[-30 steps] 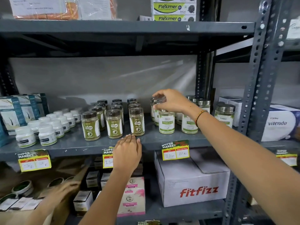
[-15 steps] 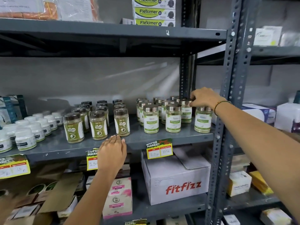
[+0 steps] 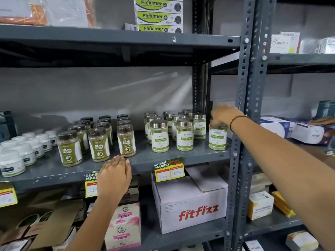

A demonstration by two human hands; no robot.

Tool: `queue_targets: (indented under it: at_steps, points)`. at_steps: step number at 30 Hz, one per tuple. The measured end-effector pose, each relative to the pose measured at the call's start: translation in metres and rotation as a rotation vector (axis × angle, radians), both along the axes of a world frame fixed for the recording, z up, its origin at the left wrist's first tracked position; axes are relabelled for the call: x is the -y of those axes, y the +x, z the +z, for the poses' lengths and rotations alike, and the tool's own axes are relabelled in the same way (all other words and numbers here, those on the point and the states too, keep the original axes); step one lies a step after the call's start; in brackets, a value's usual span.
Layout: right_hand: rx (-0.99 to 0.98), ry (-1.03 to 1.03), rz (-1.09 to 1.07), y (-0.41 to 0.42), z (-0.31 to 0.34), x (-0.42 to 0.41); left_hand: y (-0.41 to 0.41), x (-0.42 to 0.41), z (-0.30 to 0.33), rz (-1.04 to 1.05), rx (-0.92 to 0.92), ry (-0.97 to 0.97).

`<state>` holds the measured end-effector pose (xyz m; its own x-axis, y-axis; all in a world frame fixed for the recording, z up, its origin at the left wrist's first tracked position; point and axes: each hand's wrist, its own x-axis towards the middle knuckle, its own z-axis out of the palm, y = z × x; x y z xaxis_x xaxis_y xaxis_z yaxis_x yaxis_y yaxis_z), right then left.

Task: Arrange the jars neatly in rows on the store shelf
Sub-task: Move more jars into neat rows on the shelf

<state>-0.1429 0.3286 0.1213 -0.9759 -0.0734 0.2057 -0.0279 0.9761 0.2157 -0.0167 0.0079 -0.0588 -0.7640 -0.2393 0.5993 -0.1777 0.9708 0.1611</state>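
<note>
Silver-lidded jars with green and white labels point(image 3: 184, 134) stand in rows on the grey middle shelf point(image 3: 181, 158). One such jar point(image 3: 217, 137) stands apart at the shelf's right end, and my right hand point(image 3: 223, 115) grips its lid from above. To the left stand rows of dark-lidded green jars point(image 3: 98, 144) and small white jars point(image 3: 27, 151). My left hand point(image 3: 115, 175) rests flat on the shelf's front edge, fingers together, holding nothing, just in front of the dark-lidded jars.
A grey perforated upright point(image 3: 243, 124) stands right beside my right wrist. Price tags point(image 3: 169, 171) hang from the shelf edge. A white fitfizz box point(image 3: 192, 201) and pink boxes point(image 3: 124, 225) sit below. Fleximer boxes point(image 3: 159, 15) are stacked on the top shelf.
My right hand has moved rightward from the middle jars to the lone jar at the shelf's right end and closed on its lid. The left hand has stayed on the shelf edge.
</note>
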Motion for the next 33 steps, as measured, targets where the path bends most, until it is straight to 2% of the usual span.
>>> queue_targets:
  at_steps: [10,27,33]
  points:
    - [0.016,-0.207,0.152,-0.009,-0.005,-0.004,0.000,0.000,-0.001,0.007,0.013,-0.007]
    - [0.075,-0.337,0.273,-0.024,-0.007,-0.005,0.001,-0.001,0.000,0.006,0.000,-0.004]
    - [-0.160,-0.501,0.482,-0.021,-0.010,0.017,0.002,-0.002,0.000,0.009,-0.006,0.003]
